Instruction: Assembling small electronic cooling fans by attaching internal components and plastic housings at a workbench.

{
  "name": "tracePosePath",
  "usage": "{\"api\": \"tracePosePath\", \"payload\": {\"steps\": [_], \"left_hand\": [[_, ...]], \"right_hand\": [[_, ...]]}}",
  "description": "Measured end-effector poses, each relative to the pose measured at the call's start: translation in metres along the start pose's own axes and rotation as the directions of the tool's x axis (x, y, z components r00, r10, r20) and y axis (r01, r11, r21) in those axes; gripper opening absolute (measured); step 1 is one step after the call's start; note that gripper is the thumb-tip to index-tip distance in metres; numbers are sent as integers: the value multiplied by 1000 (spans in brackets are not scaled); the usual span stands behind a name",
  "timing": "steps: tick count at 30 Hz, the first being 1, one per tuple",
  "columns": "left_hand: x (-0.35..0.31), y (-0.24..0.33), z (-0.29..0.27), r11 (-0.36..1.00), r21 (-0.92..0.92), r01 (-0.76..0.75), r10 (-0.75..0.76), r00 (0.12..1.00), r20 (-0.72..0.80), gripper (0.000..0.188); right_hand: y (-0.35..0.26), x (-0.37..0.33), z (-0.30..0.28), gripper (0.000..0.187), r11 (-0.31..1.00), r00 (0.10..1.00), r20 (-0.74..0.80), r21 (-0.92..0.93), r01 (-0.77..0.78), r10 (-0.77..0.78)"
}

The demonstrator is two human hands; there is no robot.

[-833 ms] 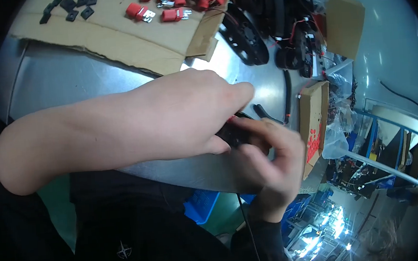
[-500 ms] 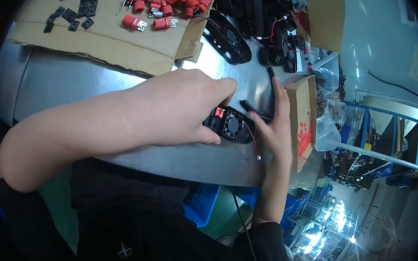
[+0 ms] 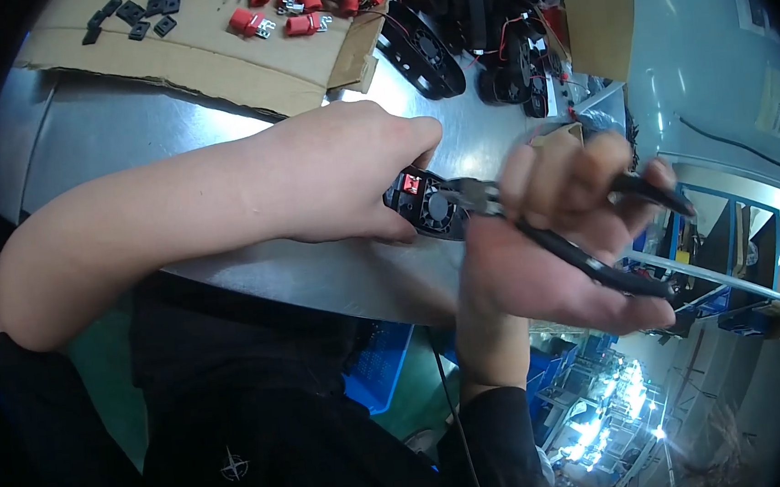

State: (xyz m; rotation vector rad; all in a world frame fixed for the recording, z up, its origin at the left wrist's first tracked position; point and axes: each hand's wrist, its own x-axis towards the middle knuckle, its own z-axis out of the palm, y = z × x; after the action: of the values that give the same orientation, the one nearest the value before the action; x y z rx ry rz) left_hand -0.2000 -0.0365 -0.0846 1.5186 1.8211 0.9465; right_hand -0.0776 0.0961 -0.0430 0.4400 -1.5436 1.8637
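Note:
My left hand [image 3: 352, 169] is closed on the left end of a black fan housing [image 3: 428, 206], its thumb on the near side and its fingers on the far side. A small red part [image 3: 411, 184] sits in the housing beside the round fan. In my right hand [image 3: 526, 279], raised to the right of the housing and blurred, is a pair of pliers with black handles [image 3: 584, 265]. The handles are spread apart. The jaws of the pliers point left and overlap the fan's right side in the picture; whether they touch it I cannot tell.
Red plugs with metal prongs [image 3: 304, 24] and small black plates [image 3: 129, 12] lie on a cardboard sheet [image 3: 183, 63] at the far left. Several black fan housings [image 3: 421, 53] stand at the back of the metal table [image 3: 311, 282]. A cardboard box is mostly hidden behind my right hand.
My right hand has picked up the pliers from the table and lifted them beside the fan housing. The left hand keeps its hold, and the view has shifted slightly.

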Motion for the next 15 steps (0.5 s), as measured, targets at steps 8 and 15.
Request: {"api": "tracePosePath", "payload": {"steps": [8,15], "left_hand": [[-2,-6,11,996,-22,-85,82,991,-108,51],[-4,-6,12,999,-18,-33,31,995,-95,53]], "right_hand": [[29,-17,-3,97,994,995,-49,-59,-89,86],[29,-24,8,91,962,996,-90,-272,-9,-16]]}}
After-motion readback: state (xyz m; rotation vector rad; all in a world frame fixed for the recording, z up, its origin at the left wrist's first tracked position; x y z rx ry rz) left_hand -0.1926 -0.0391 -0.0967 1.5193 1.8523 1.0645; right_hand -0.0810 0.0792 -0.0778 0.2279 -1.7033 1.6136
